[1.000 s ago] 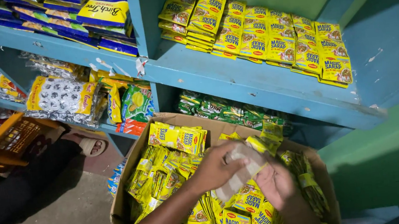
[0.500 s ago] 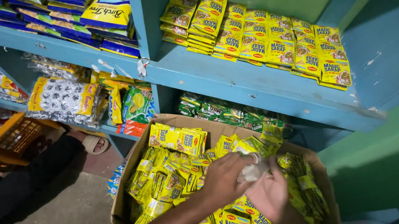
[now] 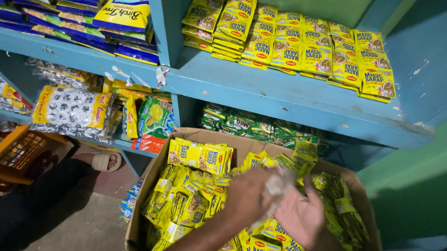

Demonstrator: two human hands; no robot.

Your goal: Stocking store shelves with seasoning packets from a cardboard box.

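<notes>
A crumpled, pale clear wrapper (image 3: 277,185) is pinched between the two hands above the middle of the cardboard box (image 3: 147,190). The left hand (image 3: 249,194) is closed on the wrapper's lower left part, fingers curled round it. The right hand (image 3: 300,216) is turned palm up with the fingers loosely spread, and the fingertips are closed on the wrapper's right side. The wrapper's long axis is seen to run from lower left to upper right, its upper end pointing toward the box's far edge; its exact shape is blurred.

Beneath the hands, the box is filled with loose yellow sachets (image 3: 186,194), piled at all angles, and a strip of them (image 3: 200,155) is laid against the far left corner. Green sachets (image 3: 246,124) are stacked on the lower shelf just behind the box's far edge. On the blue shelf (image 3: 265,95) above, neat overlapping rows of yellow sachets (image 3: 304,49) are laid out toward its right end. A yellow basket (image 3: 11,155) is seen at the left on the floor.
</notes>
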